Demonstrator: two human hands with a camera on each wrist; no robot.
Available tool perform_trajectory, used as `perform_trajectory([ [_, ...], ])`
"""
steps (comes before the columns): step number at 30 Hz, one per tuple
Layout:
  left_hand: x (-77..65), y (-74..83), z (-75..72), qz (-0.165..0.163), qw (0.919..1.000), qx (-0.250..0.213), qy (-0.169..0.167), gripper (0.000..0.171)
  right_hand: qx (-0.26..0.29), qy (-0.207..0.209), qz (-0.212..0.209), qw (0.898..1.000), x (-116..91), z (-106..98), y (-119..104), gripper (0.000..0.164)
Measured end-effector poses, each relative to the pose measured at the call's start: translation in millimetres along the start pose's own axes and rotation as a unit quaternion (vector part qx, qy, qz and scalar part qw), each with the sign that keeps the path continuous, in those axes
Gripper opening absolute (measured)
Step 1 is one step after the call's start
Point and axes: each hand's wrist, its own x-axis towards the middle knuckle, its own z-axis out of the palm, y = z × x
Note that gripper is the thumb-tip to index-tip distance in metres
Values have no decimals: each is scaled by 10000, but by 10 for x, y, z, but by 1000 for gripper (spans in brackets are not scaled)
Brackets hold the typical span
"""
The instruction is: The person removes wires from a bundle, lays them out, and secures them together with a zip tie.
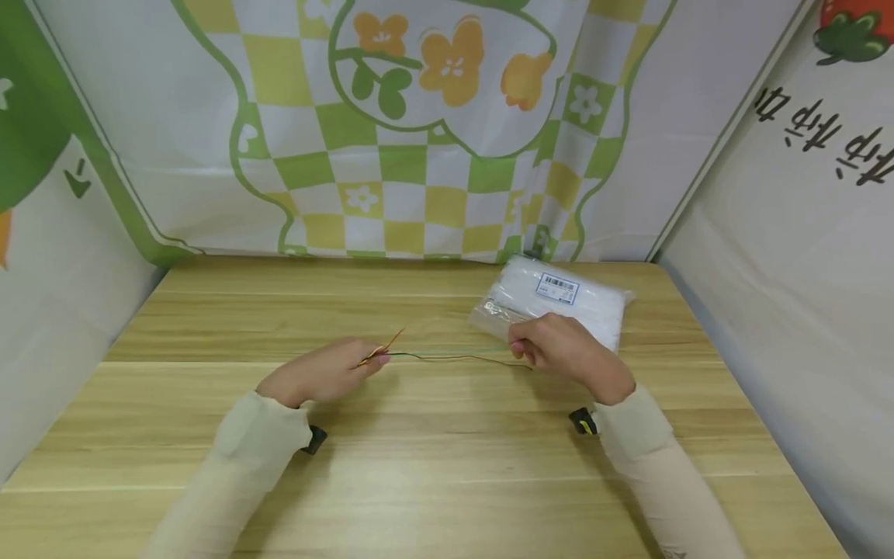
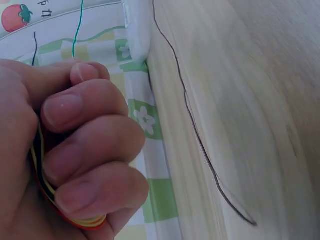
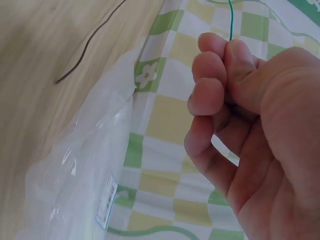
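Note:
My left hand (image 1: 328,369) grips a small bundle of thin coloured wires (image 2: 42,172), with red, yellow and black strands curving through the curled fingers in the left wrist view. Short orange-red ends stick up past its fingertips in the head view. Across the gap, my right hand (image 1: 562,353) pinches a green wire (image 3: 231,20) between thumb and index finger. That green wire runs nearly straight from hand to hand. A dark brown wire (image 2: 187,102) trails loose from the left hand toward the right, wavy, its far end free just below the right fingers.
A clear plastic bag of white contents (image 1: 594,310), with a barcode label (image 1: 557,288), lies at the back right of the wooden table (image 1: 433,481), close behind the right hand. Patterned cloth (image 1: 405,202) hangs along the table's back edge, with printed walls on both sides.

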Motion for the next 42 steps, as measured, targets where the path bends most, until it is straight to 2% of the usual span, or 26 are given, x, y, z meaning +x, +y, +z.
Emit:
perform_trajectory([
  [5, -59, -80, 0, -62, 10000, -31, -46, 38, -38, -178, 182, 9997, -85, -5, 38, 32],
  [9, -85, -115, -5, 44, 9999, -89, -89, 38, -47, -214, 234, 9995, -119, 24, 79, 32],
  [19, -166, -163, -57, -184, 9997, -119, -105, 35, -103, -307, 489, 9983, -183, 27, 115, 32],
  [26, -232, -213, -115, -51, 9999, 51, -84, 30, -52, -124, 411, 9991, -244, 53, 179, 32],
  [36, -360, -271, -170, -87, 9997, -243, 11, 35, 196, -166, 412, 9988, -273, 89, 242, 30],
  [42, -381, -273, -176, 29, 9995, -318, 65, 36, 211, -87, 340, 9992, -275, 92, 231, 28],
])
